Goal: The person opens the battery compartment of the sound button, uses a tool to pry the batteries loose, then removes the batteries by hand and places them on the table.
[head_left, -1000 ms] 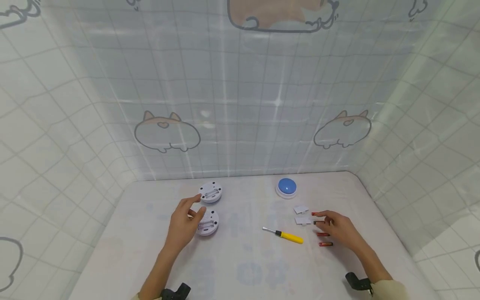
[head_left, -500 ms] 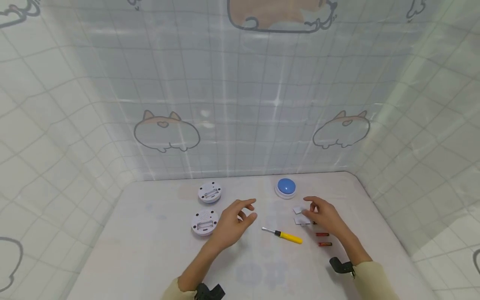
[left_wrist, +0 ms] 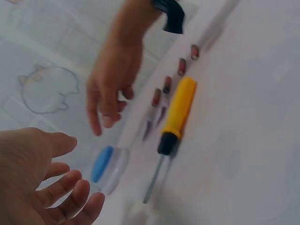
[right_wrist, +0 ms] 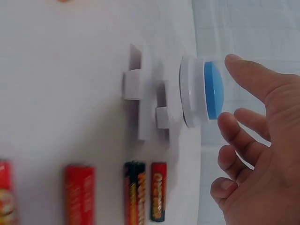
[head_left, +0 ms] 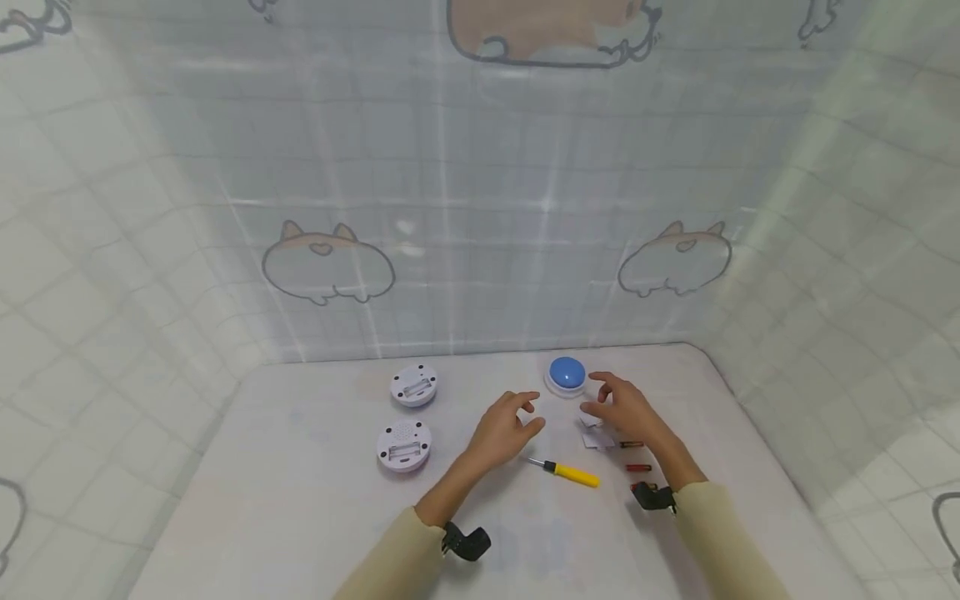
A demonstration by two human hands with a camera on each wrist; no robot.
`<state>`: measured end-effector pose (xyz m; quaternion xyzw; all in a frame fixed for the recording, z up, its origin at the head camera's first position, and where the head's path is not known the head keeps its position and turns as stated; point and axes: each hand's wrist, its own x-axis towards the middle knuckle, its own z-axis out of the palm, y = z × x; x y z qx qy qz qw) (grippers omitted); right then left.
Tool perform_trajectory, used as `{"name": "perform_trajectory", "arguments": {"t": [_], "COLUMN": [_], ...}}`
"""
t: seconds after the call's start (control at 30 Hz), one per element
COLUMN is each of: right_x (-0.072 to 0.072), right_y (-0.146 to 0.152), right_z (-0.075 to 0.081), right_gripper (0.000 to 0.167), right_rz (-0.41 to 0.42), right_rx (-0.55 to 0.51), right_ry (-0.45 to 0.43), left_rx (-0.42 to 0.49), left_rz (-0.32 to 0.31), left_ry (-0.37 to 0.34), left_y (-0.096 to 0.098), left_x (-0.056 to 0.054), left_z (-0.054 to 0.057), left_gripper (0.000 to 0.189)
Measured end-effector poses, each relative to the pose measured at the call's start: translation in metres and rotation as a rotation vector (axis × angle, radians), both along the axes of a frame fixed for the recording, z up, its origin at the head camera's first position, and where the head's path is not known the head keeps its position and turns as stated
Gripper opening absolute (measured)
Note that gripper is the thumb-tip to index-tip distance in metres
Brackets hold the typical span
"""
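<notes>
A white push button with a blue dome top [head_left: 567, 372] stands near the back of the table. Close to its left front is my left hand [head_left: 504, 429], fingers spread and loosely bent, holding nothing. My right hand [head_left: 628, 414] hovers at its right side, thumb and fingers apart around nothing. In the right wrist view the blue dome [right_wrist: 214, 91] appears just beyond the thumb and index fingertips. Beneath the right hand lie two small white battery covers [right_wrist: 144, 112], partly hidden in the head view. Several red and black AAA-looking batteries [head_left: 638, 468] lie in a column nearby.
Two more white round buttons lie upside down at the left, the far one [head_left: 414, 385] and the near one [head_left: 404, 445], their battery slots uncovered. A yellow-handled screwdriver [head_left: 576, 476] lies in front of the left hand. A patterned curtain wall [head_left: 480, 317] closes the back.
My left hand has moved right, from the upturned buttons to near the blue-domed button. My right hand has risen away from the batteries, forward and left, toward the same button.
</notes>
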<state>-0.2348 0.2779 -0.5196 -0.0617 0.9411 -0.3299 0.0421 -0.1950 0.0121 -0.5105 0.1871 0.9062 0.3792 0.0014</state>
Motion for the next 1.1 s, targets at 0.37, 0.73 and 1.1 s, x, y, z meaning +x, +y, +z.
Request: {"name": "perform_trajectory", "arguments": {"t": [0.37, 0.73, 1.1], "right_x": [-0.026, -0.045, -0.054], "right_y": [-0.01, -0.015, -0.013], "right_z": [0.002, -0.011, -0.022], "right_gripper": [0.082, 0.088, 0.086], "right_rz": [0.011, -0.024, -0.039], "right_rx": [0.005, 0.037, 0.009], "right_ry": [-0.054, -0.108, -0.119], "left_rx": [-0.156, -0.232, -0.253], "left_rz": [0.021, 0.069, 0.065], "left_ry": [-0.002, -0.037, 0.002], "left_y": [0.022, 0.031, 0.054], "left_x": [-0.036, -0.07, -0.084], "left_z": [-0.013, -0.028, -0.033], "left_gripper": [0.053, 0.055, 0.053]}}
